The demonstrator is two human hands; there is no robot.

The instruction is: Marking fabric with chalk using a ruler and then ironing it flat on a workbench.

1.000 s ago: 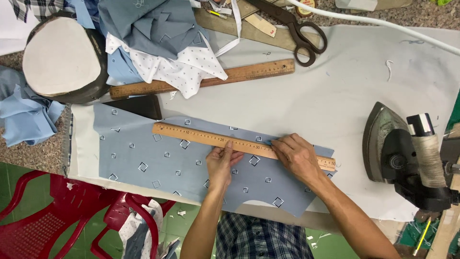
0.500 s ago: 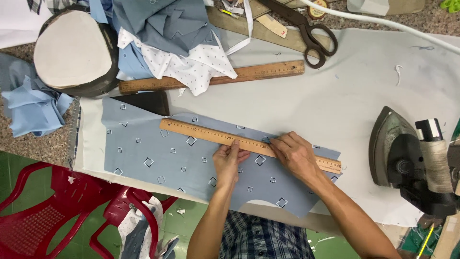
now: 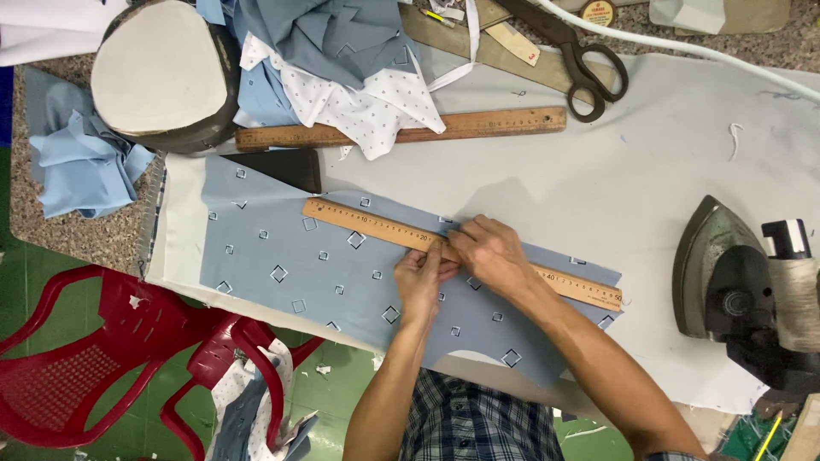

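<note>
Both hands (image 3: 461, 265) flat on wooden ruler (image 3: 367, 224)

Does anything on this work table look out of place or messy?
Mostly orderly. The ruler lies flat on the blue patterned fabric under both hands. Only the crumpled fabric pile covers part of a second ruler.

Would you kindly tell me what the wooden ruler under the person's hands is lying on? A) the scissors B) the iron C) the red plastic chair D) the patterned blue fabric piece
D: the wooden ruler lies flat across the patterned blue fabric piece, pressed down by the left hand and right hand.
</note>
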